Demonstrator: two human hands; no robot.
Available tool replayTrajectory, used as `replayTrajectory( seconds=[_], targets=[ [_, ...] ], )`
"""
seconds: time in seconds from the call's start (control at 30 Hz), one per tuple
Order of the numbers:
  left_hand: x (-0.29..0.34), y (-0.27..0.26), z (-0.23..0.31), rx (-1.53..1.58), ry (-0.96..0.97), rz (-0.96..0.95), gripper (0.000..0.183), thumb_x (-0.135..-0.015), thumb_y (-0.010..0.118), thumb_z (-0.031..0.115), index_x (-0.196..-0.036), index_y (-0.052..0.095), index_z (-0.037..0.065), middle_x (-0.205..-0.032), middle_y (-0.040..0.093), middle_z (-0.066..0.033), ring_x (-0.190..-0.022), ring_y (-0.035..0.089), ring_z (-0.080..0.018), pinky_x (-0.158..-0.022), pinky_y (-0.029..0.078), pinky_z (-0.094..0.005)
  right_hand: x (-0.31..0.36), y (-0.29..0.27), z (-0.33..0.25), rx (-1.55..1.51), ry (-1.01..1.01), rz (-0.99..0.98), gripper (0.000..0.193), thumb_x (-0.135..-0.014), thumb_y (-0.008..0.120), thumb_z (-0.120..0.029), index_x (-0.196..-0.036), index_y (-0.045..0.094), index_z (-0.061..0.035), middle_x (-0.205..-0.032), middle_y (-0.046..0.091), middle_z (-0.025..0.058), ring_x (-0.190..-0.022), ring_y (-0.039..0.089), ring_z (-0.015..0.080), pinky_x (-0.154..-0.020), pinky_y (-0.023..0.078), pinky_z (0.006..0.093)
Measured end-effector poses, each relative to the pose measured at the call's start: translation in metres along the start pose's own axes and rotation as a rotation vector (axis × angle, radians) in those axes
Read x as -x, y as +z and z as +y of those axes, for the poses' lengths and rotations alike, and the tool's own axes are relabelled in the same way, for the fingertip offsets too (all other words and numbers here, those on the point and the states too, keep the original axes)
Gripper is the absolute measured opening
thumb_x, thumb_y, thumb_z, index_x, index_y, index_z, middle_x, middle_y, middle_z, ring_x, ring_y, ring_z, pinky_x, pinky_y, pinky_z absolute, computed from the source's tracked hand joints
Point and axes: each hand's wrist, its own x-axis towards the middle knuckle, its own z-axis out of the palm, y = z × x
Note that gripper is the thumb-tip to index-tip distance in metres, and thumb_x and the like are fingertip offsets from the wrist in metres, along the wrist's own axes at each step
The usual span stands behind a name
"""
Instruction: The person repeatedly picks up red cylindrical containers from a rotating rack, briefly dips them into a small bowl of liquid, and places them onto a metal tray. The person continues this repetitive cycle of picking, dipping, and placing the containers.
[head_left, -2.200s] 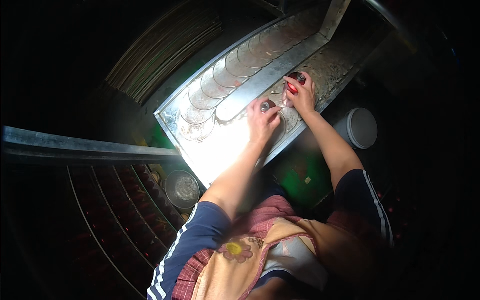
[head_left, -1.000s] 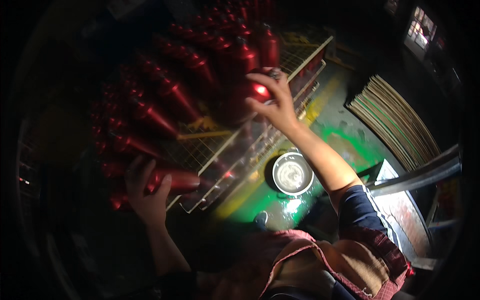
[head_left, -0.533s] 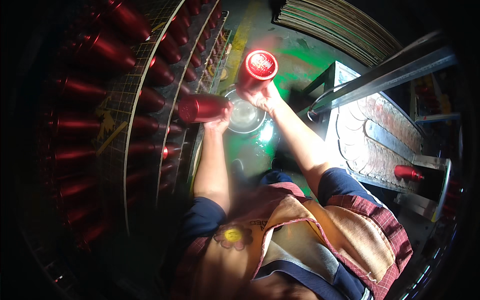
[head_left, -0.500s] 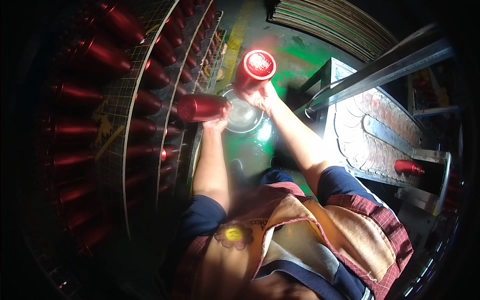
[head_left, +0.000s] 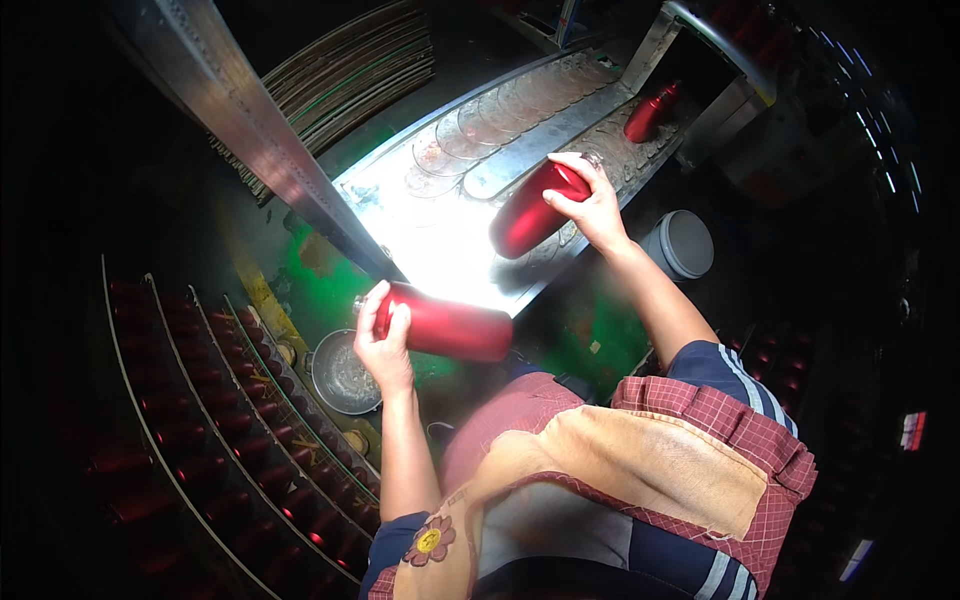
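My left hand is closed around the neck end of a glossy red metal bottle, which lies sideways with its base to the right. In my right hand is a second red bottle, gripped near its bare metal neck and tilted with its base down to the left. That one hangs over the brightly lit metal conveyor. A third red bottle stands near the conveyor's far right end, under a metal frame.
Racks full of red bottles stand at the lower left. A round metal basin is on the floor beside them. A metal post crosses the upper left before stacked boards. A white bucket sits right of the conveyor.
My view and body have turned right, from the racks toward the conveyor. Both bottles came along in my hands, and the right one now tilts over the conveyor.
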Motion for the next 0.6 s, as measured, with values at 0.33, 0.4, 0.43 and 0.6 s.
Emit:
replayTrajectory(
  seconds=[0.33, 0.4, 0.43, 0.6],
  targets=[
    [-0.072, 0.291, -0.141, -0.913, 0.477, -0.518, 0.033, -0.067, 0.079, 0.016, -0.099, 0.076, 0.022, -0.132, 0.053, -0.0143, -0.121, 0.047, -0.0385, -0.099, 0.046, -0.0451, -0.084, -0.038, 0.216, 0.632, 0.193, 0.089, 0.057, -0.074, 0.079, -0.021, -0.126, 0.063, -0.0399, -0.144, 0.040, 0.0203, -0.128, 0.042, 0.0418, -0.107, 0.040, 0.0432],
    [-0.065, 0.285, -0.134, -0.817, 0.488, -0.544, 0.033, -0.068, 0.080, 0.022, -0.101, 0.076, 0.026, -0.147, 0.043, -0.0162, -0.134, 0.037, -0.0420, -0.109, 0.035, -0.0512, -0.086, -0.056, 0.207, 0.639, 0.124, 0.125, 0.063, -0.077, 0.077, -0.019, -0.134, 0.058, -0.0363, -0.148, 0.036, 0.0272, -0.131, 0.038, 0.0466, -0.110, 0.034, 0.0456],
    [-0.056, 0.270, -0.123, -0.739, 0.519, -0.512, 0.030, -0.069, 0.080, 0.024, -0.099, 0.077, 0.027, -0.149, 0.042, -0.0152, -0.136, 0.036, -0.0429, -0.111, 0.030, -0.0542, -0.079, -0.060, 0.193, 0.614, 0.079, 0.154, 0.061, -0.080, 0.075, -0.017, -0.136, 0.057, -0.0330, -0.149, 0.035, 0.0270, -0.133, 0.037, 0.0451, -0.110, 0.033, 0.0456],
    [0.011, 0.082, 0.002, -0.448, 0.432, -0.139, 0.018, -0.074, 0.077, 0.007, -0.091, 0.077, 0.013, -0.116, 0.066, -0.0092, -0.109, 0.060, -0.0257, -0.091, 0.049, -0.0355, 0.012, 0.017, 0.073, -0.373, -0.047, -0.236, 0.027, -0.092, 0.055, 0.008, -0.117, 0.063, 0.0030, -0.133, 0.052, 0.0136, -0.113, 0.059, 0.0224, -0.094, 0.052, 0.0315]
  ],
)
